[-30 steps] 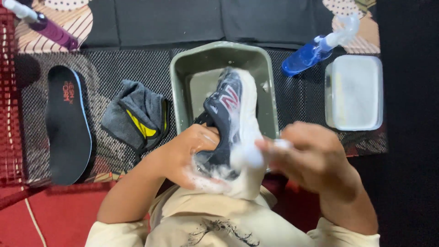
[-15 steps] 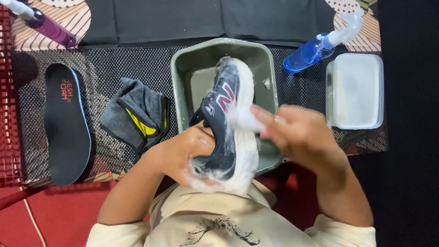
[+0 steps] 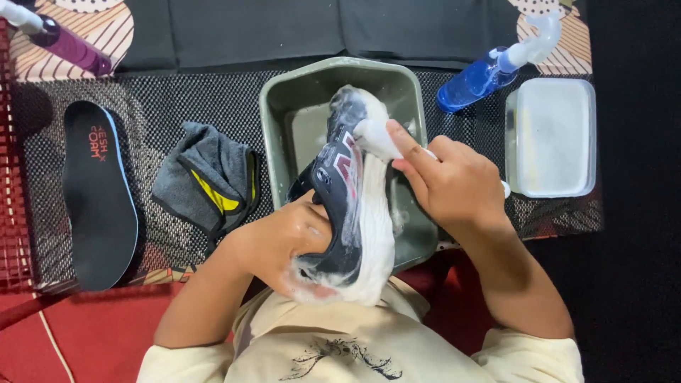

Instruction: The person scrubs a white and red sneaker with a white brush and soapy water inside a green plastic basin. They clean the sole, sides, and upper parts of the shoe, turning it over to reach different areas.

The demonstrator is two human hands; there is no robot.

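A dark sneaker (image 3: 340, 206) with a white foamy sole is held over a grey-green basin (image 3: 277, 120). My left hand (image 3: 284, 241) is tucked inside and around the shoe, gripping it near the heel. My right hand (image 3: 447, 181) holds a white brush (image 3: 376, 138), covered in foam, pressed against the sole near the toe. Suds cover most of the sole and my left fingers.
A black insole (image 3: 99, 198) lies at the left on the dotted mat. A grey cloth with yellow trim (image 3: 209, 181) sits beside the basin. A blue spray bottle (image 3: 482, 74) and a white tub (image 3: 553, 138) stand at the right; a purple bottle (image 3: 67, 46) at top left.
My right hand has moved with the brush up along the sole from the heel end toward the toe. The shoe has tilted slightly; my left hand keeps its grip.
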